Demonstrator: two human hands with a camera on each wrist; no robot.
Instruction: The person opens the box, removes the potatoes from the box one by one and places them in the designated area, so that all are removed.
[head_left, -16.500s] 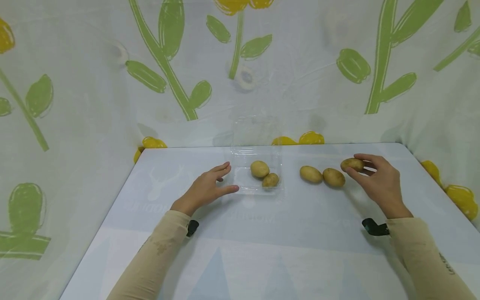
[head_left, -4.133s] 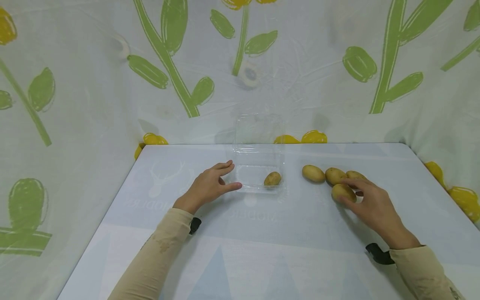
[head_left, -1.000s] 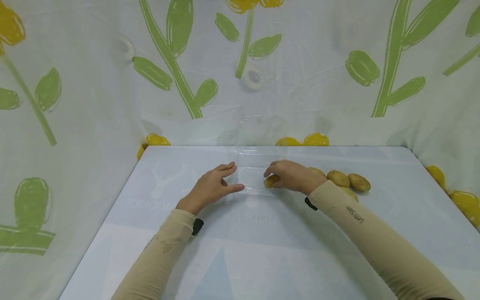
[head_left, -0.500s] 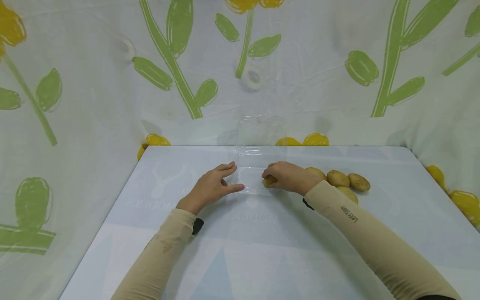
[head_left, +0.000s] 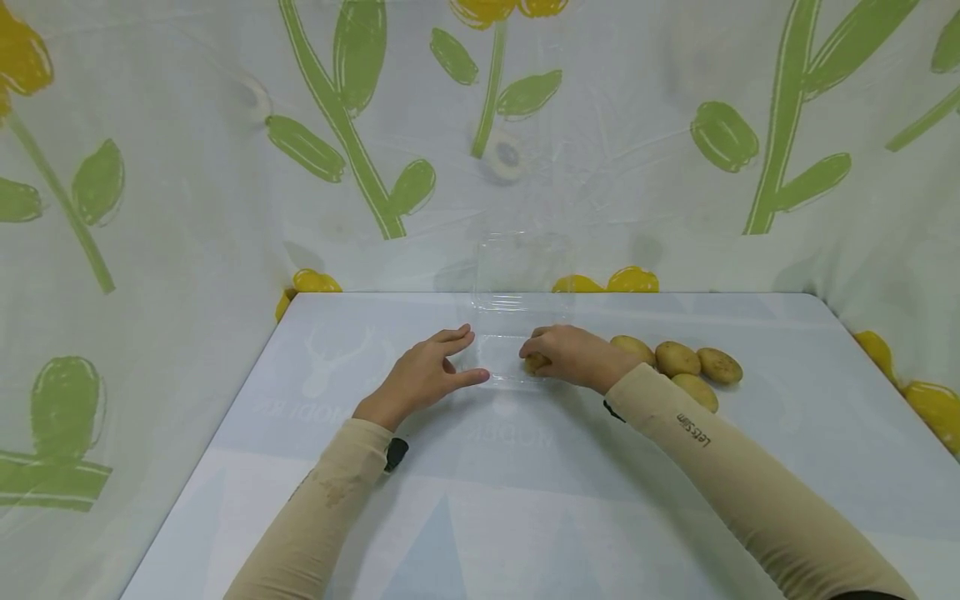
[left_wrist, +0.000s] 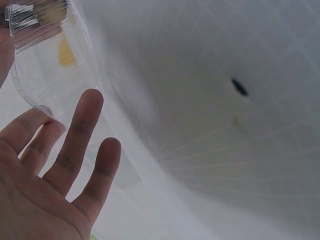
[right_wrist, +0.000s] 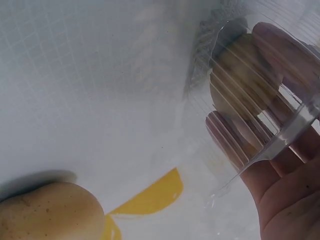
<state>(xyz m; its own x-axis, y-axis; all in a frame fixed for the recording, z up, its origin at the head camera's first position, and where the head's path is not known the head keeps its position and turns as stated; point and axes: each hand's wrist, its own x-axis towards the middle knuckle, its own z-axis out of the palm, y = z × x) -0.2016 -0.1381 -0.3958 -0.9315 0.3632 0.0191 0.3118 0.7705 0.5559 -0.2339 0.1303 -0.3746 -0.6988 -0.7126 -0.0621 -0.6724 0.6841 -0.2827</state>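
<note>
A clear plastic clamshell box (head_left: 501, 346) stands open at the middle of the table, its lid upright at the back. My right hand (head_left: 551, 354) reaches into the box and its fingers curl round a small yellow-brown potato (head_left: 534, 363). In the right wrist view the same potato (right_wrist: 240, 65) shows through the ribbed box wall (right_wrist: 272, 145), held by the fingers (right_wrist: 227, 132). My left hand (head_left: 431, 371) lies flat on the table against the box's left side, fingers straight. In the left wrist view those fingers (left_wrist: 80, 135) lie by the box rim (left_wrist: 37, 55).
Several potatoes (head_left: 677, 358) lie in a cluster on the table right of the box; one potato (right_wrist: 50, 212) is close in the right wrist view. A flower-print cloth wall (head_left: 225, 167) closes in the white table (head_left: 487, 517) at back and sides.
Over the last second my right hand, holding the potato in the box, shifted slightly left. The left hand has not moved. Earlier a second potato went from box to table.
</note>
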